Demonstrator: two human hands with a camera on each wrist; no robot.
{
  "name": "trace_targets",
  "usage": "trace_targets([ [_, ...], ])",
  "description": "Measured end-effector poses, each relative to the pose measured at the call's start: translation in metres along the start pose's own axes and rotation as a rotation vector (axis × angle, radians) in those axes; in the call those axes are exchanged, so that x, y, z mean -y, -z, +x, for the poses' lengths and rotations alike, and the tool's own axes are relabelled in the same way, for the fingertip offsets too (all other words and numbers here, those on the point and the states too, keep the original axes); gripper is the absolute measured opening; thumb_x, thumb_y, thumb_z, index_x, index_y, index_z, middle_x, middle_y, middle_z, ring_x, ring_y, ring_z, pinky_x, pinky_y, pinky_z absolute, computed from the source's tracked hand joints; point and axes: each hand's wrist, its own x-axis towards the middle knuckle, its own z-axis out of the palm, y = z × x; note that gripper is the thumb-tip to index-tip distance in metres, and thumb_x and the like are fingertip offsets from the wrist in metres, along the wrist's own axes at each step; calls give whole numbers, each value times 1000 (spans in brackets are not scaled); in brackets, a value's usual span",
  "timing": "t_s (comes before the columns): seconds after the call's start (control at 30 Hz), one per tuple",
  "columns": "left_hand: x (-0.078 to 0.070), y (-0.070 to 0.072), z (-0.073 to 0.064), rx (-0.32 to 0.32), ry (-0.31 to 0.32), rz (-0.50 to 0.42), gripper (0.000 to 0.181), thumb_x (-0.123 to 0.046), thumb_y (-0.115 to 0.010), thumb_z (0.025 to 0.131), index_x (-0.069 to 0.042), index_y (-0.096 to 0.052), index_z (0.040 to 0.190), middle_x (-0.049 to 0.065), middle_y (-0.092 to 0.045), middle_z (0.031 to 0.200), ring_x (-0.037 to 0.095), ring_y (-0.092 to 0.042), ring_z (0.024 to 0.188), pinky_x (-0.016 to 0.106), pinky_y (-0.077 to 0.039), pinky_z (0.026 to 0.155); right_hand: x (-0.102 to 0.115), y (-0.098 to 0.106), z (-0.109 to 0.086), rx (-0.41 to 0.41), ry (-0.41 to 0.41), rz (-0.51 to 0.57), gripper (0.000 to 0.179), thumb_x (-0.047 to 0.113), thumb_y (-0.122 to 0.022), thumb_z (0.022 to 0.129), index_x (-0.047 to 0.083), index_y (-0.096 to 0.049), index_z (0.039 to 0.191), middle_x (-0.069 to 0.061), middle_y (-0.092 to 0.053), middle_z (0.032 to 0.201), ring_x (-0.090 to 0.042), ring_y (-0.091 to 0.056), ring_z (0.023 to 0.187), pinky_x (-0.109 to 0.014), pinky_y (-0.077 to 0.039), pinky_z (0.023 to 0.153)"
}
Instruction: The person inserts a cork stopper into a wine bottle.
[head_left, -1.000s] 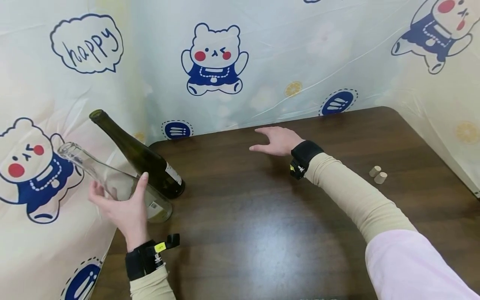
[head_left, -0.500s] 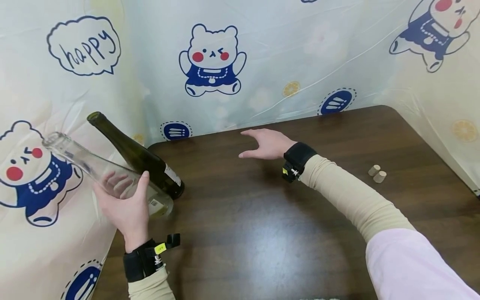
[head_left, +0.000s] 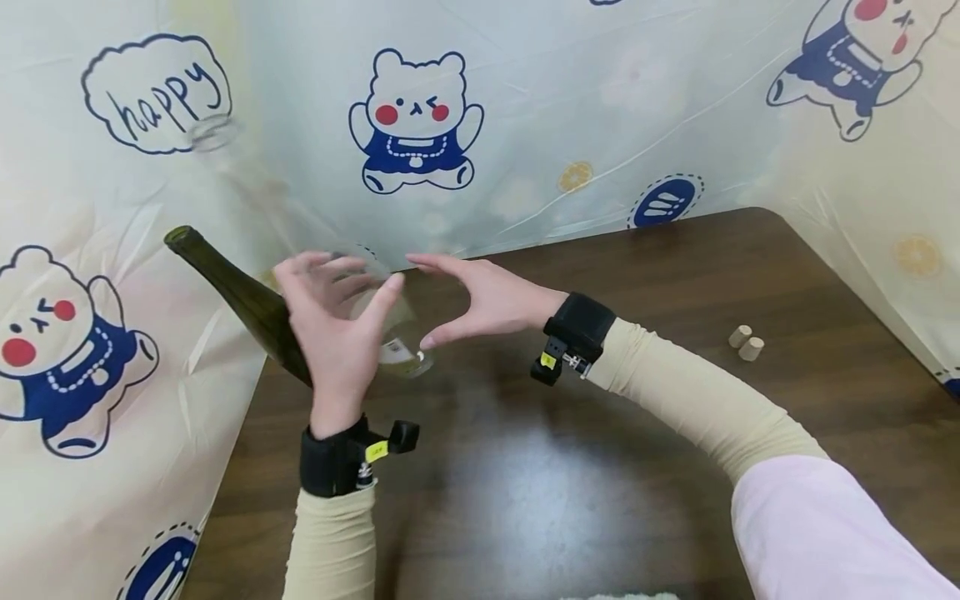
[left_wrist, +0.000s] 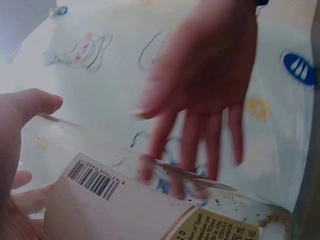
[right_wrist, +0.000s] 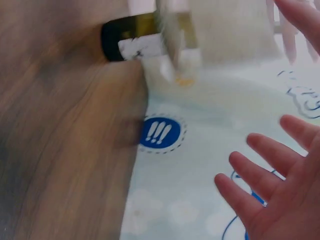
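Note:
My left hand (head_left: 337, 333) grips a clear glass bottle (head_left: 401, 354) around its body, tilted in the air with its neck up and to the left; motion blurs the neck. In the left wrist view, a barcode label (left_wrist: 125, 200) shows on the bottle. Just right of the bottle's base is my right hand (head_left: 495, 300), thumb and fingers spread and holding nothing. Its fingers look straight in the right wrist view. Behind my left hand stands a dark green bottle (head_left: 240, 292), its lower part hidden in the head view.
Two small corks (head_left: 746, 343) stand close together on the right of the brown wooden table (head_left: 637, 467). A printed curtain (head_left: 525, 108) hangs along the table's back and sides. Something white (head_left: 630, 596) peeks in at the bottom edge.
My left hand has lifted the clear bottle up and to the right, away from beside the green bottle. My right hand has shifted left, closer to the bottle's base.

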Motion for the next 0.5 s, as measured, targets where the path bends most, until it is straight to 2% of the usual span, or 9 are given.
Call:
trace_targets([
  [0.1, 4, -26, 6, 113, -37, -35, 57, -8, -77, 76, 3, -34, 111, 20, -54, 106, 32, -61, 94, 47, -46, 84, 13, 5, -11, -77, 64, 69, 96, 53, -76, 71, 35, -20, 147, 12, -36, 143, -2, -35, 126, -36, -31, 100],
  [0.2, 8, -52, 12, 219, -41, -85, 58, -5, -78, 75, 4, -34, 112, 18, -46, 112, 33, -61, 97, 46, -46, 85, 22, 15, -23, -177, 132, 120, 90, 31, -79, 76, 16, -26, 146, -3, -43, 140, -10, -41, 123, -33, -33, 99],
  [0.27, 14, -69, 16, 282, -65, -101, 59, -5, -79, 74, 3, -35, 113, 17, -41, 113, 32, -59, 101, 45, -46, 87, 21, 22, -31, -237, 164, 134, 85, 18, -79, 76, 5, -30, 144, -11, -45, 137, -18, -44, 122, -33, -35, 98],
  [0.33, 23, -85, 18, 332, -89, -24, 60, -15, -80, 74, -3, -37, 115, 11, -39, 114, 23, -54, 107, 39, -44, 90, 10, 28, -39, -290, 164, 123, 81, 13, -80, 75, 3, -33, 141, -14, -46, 135, -23, -46, 120, -34, -37, 96],
  [0.43, 41, -107, 20, 404, -133, 116, 67, -35, -80, 74, -11, -38, 120, 5, -40, 116, 12, -47, 110, 32, -41, 90, -18, 35, -52, -350, 115, 81, 84, 16, -81, 74, 13, -34, 143, -9, -45, 135, -22, -49, 118, -37, -39, 93],
  [0.5, 52, -121, 19, 444, -127, 226, 72, -50, -77, 72, -17, -39, 124, -1, -41, 118, 6, -45, 109, 29, -41, 85, -37, 39, -61, -378, 70, 57, 84, 20, -82, 73, 20, -35, 143, -5, -44, 135, -18, -49, 116, -38, -41, 91],
])
